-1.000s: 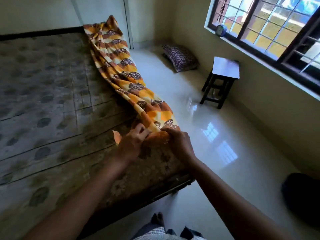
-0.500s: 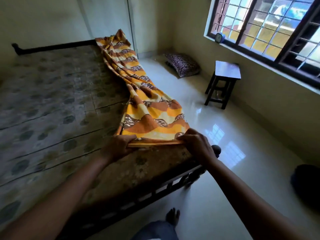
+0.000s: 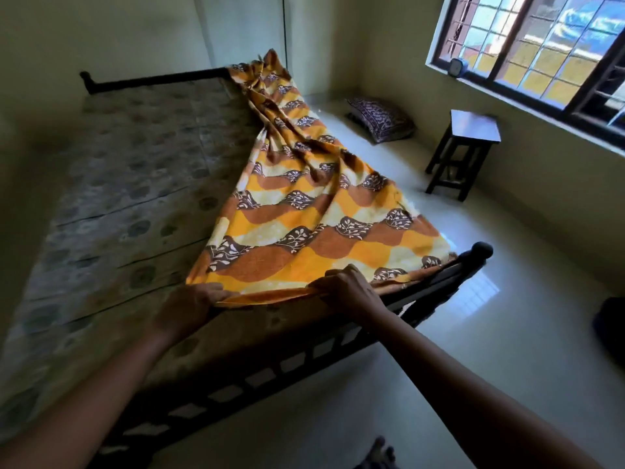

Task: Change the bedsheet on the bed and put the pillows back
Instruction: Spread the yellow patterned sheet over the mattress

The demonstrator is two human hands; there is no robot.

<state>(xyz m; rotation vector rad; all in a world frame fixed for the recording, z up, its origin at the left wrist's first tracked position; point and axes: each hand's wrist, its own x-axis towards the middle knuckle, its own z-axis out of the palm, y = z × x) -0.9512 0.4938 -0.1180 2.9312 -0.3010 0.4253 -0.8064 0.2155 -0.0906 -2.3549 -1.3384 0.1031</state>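
A sunlit bedroom, its bare mattress point(image 3: 128, 184) mostly uncovered: I pinch the near hem of the orange bedsheet point(image 3: 304, 225) in my left hand point(image 3: 189, 306) and right hand point(image 3: 345, 289) at the mattress's foot. The bedsheet lies bunched along the mattress's window side, not yet spread. A pillow point(image 3: 378, 118) waits on the floor beyond that side.

- You are wearing the only camera on your head, standing at the near end of the bed point(image 3: 135, 198) and facing its far rail point(image 3: 152, 79).
- It is looking forward and down, with your left hand point(image 3: 192, 306) and right hand point(image 3: 348, 289) sitting closest.
- The wide lens is also catching the floor point(image 3: 507, 333) and window point(image 3: 541, 45) on your right.
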